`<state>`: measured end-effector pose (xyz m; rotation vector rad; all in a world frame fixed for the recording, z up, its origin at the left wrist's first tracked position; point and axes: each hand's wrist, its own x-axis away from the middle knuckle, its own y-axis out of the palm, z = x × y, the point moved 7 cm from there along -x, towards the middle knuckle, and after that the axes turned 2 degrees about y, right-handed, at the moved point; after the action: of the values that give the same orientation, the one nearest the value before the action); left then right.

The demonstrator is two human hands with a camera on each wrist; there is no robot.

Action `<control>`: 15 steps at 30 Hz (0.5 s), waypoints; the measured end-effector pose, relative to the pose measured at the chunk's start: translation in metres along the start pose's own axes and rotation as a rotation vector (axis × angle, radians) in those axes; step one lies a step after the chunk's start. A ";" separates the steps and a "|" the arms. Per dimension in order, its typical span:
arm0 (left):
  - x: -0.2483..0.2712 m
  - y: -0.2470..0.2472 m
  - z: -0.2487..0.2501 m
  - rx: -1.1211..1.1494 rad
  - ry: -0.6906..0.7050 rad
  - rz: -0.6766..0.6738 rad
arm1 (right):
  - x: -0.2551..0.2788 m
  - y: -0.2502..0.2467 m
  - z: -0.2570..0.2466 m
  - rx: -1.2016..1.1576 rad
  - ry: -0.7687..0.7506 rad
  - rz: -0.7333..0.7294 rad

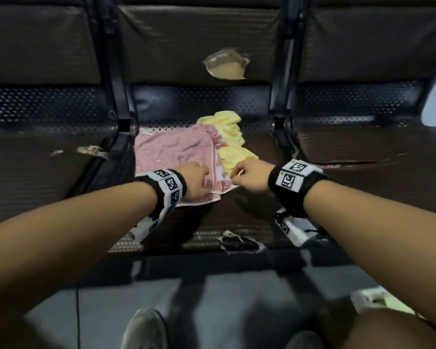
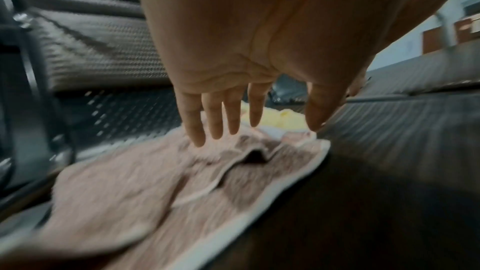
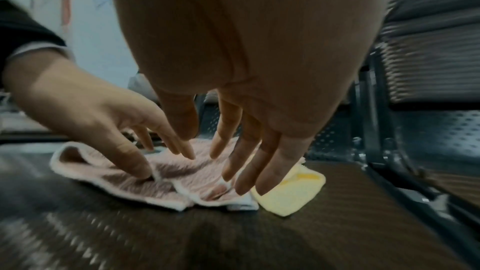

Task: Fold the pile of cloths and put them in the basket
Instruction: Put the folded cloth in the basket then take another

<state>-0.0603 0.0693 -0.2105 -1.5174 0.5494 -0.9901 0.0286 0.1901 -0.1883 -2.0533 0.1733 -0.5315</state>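
Hands working a pink cloth lying on the seat: left hand is pressing it with straight fingers, right hand is hovering, fingers loosely spread, beside a crumpled yellow cloth.

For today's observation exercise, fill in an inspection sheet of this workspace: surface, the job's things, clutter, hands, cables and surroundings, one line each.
Surface: dark padded bench seat, torn at the front edge and on the backrest.
Job's things: pink towel spread on the seat, edges rumpled; yellow cloth bunched beside it, touching its right edge. No basket in view.
Clutter: nothing seen.
Hands: left hand presses its fingers on the pink towel's near edge; right hand hovers with straight fingers over the two cloths' near corner, gripping nothing.
Cables: thin dark cord on the floor, lower left.
Surroundings: neighbouring seats both sides, grey floor, shoe below.
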 end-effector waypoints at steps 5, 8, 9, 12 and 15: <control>0.004 0.037 -0.047 -0.030 -0.120 -0.073 | -0.028 0.052 -0.023 0.190 -0.020 -0.146; 0.005 0.026 -0.054 0.006 -0.136 0.055 | -0.037 0.060 -0.024 0.183 -0.021 -0.110; 0.006 0.021 -0.052 0.071 -0.112 0.102 | -0.037 0.059 -0.023 0.165 -0.023 -0.088; 0.014 0.003 -0.045 0.389 -0.024 0.257 | -0.032 0.043 -0.035 0.131 -0.085 0.039; 0.023 -0.019 -0.033 0.578 0.063 0.337 | -0.027 0.019 -0.060 0.114 -0.246 0.130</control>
<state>-0.0786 0.0363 -0.1875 -0.8504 0.4885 -0.8384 -0.0205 0.1421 -0.1863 -1.9607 0.1259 -0.2008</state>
